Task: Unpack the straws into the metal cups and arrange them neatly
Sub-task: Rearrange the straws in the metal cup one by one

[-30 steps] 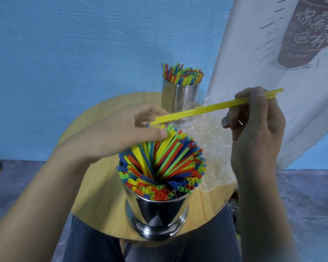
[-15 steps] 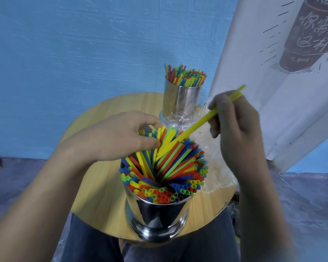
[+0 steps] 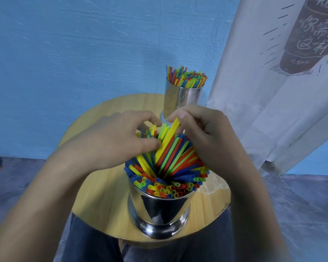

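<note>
A shiny metal cup stands at the near edge of the round wooden table, packed with coloured straws that fan outward. My right hand pinches the top of a yellow straw that now sits deep among the others. My left hand rests on the far-left straws, thumb and fingers curled round a few of their tips. A second metal cup full of straws stands at the table's far side.
Crumpled clear plastic wrapping lies on the table to the right, mostly behind my right arm. A white banner with a printed cup hangs at the right. Blue wall behind, grey floor around, my knees under the table.
My right hand has swung the yellow straw from level above the cup to upright and pushed it down into the bundle. Both hands have closed in over the near cup.
</note>
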A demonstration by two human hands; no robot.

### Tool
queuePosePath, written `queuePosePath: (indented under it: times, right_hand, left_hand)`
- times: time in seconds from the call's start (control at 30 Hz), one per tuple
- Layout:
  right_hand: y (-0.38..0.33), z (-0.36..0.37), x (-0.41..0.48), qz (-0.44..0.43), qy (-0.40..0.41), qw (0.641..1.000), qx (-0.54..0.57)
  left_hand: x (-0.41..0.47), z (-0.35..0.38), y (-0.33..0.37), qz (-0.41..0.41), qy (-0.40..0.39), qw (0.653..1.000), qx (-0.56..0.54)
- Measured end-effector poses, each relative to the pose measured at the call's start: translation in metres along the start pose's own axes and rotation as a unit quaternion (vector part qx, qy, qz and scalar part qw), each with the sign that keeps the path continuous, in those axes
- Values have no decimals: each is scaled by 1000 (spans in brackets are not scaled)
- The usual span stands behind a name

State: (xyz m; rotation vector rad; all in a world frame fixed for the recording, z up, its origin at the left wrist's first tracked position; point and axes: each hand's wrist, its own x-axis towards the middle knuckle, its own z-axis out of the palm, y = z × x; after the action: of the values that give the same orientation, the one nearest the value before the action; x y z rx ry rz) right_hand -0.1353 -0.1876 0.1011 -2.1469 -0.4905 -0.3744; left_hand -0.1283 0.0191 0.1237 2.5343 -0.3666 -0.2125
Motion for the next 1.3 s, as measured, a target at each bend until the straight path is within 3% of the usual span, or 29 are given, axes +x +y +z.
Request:
queuePosePath:
  times: [0.23,0.43,0.63,0.87,1.3]
  right_hand:
    - [5,-1,2,12,-59,998,17]
    - [20,-11,-3,47,-31,998,11]
    - [22,-15,-5,93,-83,992,25]
    - [21,-15,-5,91,-78,990,69]
    - [23,-12,-5,89,-45,984,149]
  left_hand:
    - [12,6,4,61,-2,997,-56]
    - [23,12,2,45,11,998,-42]
    - [23,12,4,67,14,997,-33]
    - [26,13,4,106,34,993,-37]
    - [30,12,3,151,2,985,-79]
